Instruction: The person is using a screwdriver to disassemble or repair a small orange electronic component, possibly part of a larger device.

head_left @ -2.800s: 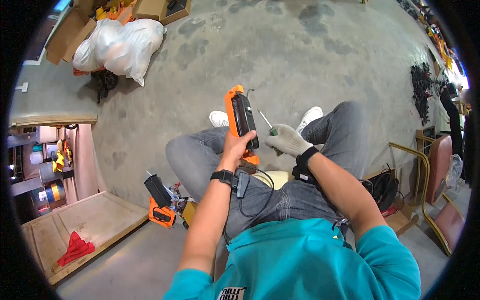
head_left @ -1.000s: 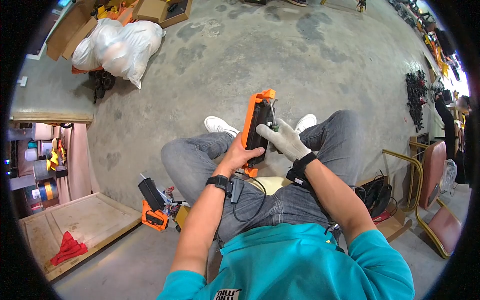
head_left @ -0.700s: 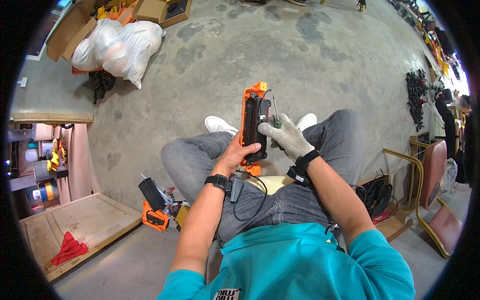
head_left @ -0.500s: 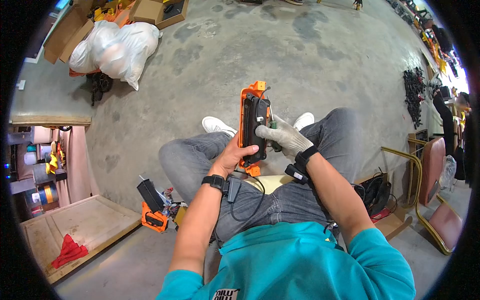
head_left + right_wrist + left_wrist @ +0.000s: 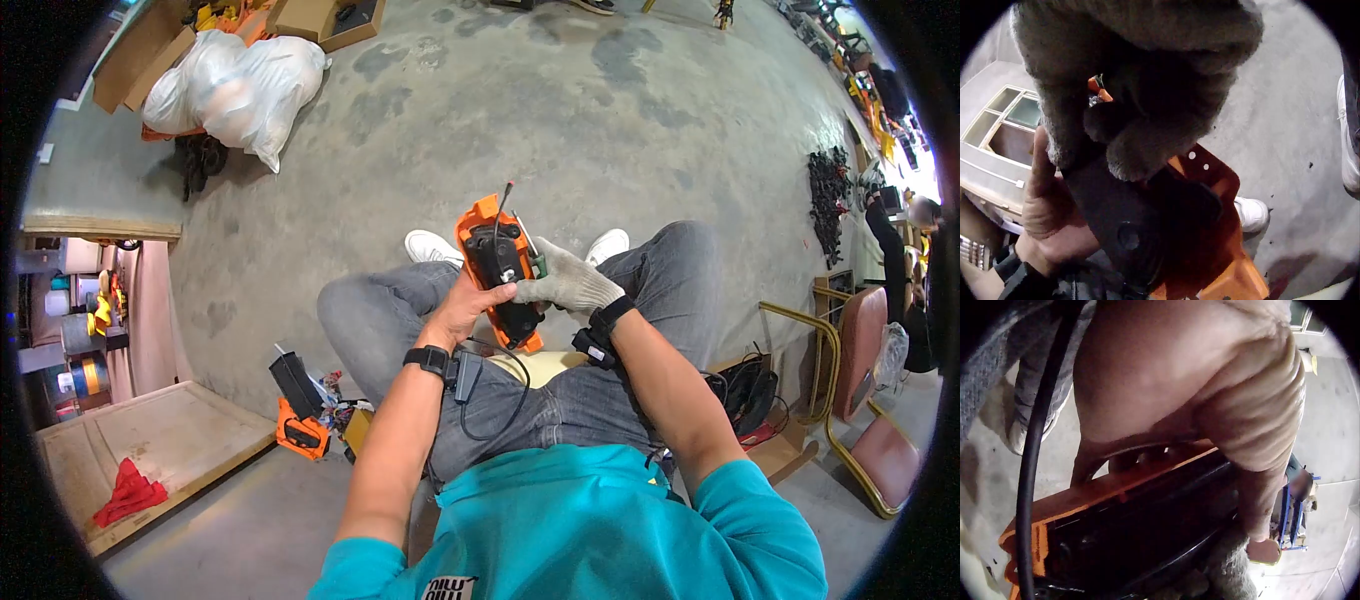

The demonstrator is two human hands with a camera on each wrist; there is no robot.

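device: orange-and-black device [image 5: 500, 270] held above the seated person's knees, tilted, black face toward the camera, thin wire sticking up from its top end.
left hand: bare left hand [image 5: 470, 305] wraps the device's lower left side, fingers curled round the orange edge, thumb on the black face.
right hand: gloved right hand [image 5: 570, 285] grips a screwdriver [image 5: 535, 258] with fingers curled, pressed against the device's right edge; tip position cannot be told.
wrists: black watch [image 5: 428, 357] on left wrist, black strap on right.
floor: bare concrete [image 5: 560, 120]; white bags [image 5: 240, 85] far left; red cloth [image 5: 128, 490] on a wooden board [image 5: 170, 440].
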